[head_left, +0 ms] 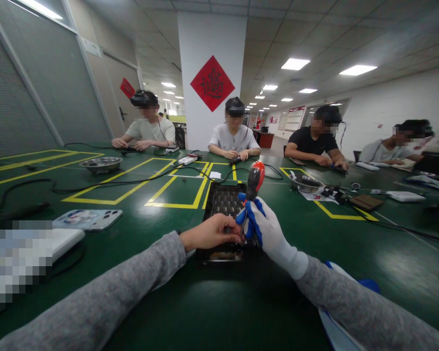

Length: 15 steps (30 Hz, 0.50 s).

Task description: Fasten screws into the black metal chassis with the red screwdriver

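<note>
My right hand, in a white and blue work glove, is closed round a screwdriver with a red and black handle. The handle points up and its shaft runs down between the gloved fingers. My bare left hand meets it from the left, thumb and fingers pinched close to the shaft's lower end; what they pinch is hidden. Both hands are over a black tray with rows of small bright pins or screws. The screwdriver's tip cannot be made out.
A phone in a patterned case lies at left. Metal bowls stand further back on the green table with yellow tape outlines. Black cables cross it. A glove lies beneath my right forearm. Several people sit opposite.
</note>
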{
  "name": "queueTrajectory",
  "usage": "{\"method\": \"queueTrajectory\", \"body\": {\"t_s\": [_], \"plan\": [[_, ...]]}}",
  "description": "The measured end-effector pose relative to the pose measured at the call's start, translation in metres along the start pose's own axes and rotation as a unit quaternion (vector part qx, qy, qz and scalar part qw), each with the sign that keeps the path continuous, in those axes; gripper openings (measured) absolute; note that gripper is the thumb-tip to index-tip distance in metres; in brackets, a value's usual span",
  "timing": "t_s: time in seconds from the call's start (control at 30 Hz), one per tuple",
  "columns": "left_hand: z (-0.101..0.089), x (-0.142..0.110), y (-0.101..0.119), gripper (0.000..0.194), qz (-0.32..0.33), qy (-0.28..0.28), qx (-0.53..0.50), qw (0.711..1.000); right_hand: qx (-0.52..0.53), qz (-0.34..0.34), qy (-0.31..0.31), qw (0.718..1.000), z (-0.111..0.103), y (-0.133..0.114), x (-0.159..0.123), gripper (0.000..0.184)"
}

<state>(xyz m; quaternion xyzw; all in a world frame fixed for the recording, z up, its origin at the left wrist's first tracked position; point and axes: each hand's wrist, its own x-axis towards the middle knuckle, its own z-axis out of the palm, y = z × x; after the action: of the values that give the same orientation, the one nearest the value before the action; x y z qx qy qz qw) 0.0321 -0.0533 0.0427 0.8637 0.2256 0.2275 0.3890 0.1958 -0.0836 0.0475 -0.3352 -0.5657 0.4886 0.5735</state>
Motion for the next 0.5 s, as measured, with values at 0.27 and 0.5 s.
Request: {"method": "queueTrajectory", "body": {"t_s": [0.27,0.5], "plan": [[-0.0003,-0.0010,-0.0011,0.021,0.024,0.010,0.057,0.998,0.003,-0.012,-0.004,1.000,-0.0006,0.0000,-0.0005,0.033],[0.0007,-0.0009,-0.0078,0.019,0.046,-0.002,0.043,0.998,0.004,0.003,-0.015,1.000,-0.0013,0.0016,0.0002,0.032]]}}
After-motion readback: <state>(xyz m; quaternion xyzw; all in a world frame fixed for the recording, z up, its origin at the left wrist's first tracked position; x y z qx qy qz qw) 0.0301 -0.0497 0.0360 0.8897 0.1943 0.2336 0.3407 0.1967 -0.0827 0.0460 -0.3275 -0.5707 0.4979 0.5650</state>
